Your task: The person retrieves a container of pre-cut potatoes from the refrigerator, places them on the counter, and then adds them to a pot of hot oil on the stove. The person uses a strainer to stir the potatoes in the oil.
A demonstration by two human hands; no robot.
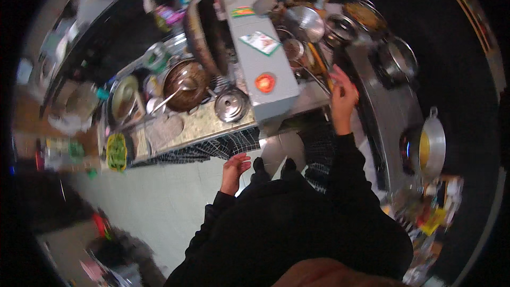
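My left hand (234,170) hangs over the pale floor in front of my body, fingers loosely bent and nothing visible in it. Raised at the right of the grey narrow counter (275,67) is my right hand (343,97), blurred, with a bit of red at its outer side. Whether that red is a held thing I cannot tell. A cut tomato (265,83) lies near the front end of the grey surface, its cut face up. Behind it lies a white and green packet (261,42), and further back a green and orange packet (242,12).
A brown-stained wok (187,91) with a ladle (186,84) and a steel lidded pot (230,105) stand on the left counter. A yellow-edged basket of greens (116,152) sits at its corner. On the right, a pan with yellow contents (432,149) stands near a blue flame.
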